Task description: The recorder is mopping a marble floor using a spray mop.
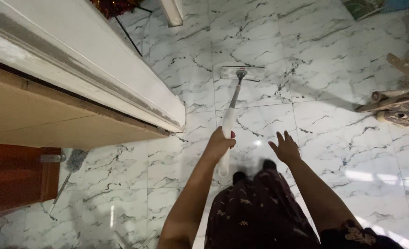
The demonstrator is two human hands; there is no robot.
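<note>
Mop (227, 122): flat head on the marble floor (333, 138) ahead of you, shaft running back to your grip.
Left hand (220, 144): fingers clamped round the handle.
Right hand (285, 148): fingers spread, empty, beside the shaft.
Counter (98, 69): left; keep strokes off its edge.
Advice: keep the head flat, push evenly.

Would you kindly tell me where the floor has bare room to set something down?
Bare marble floor lies right of the mop head, up to the sandals. Also open beyond the right hand. Crowded by the counter and duster.
</note>
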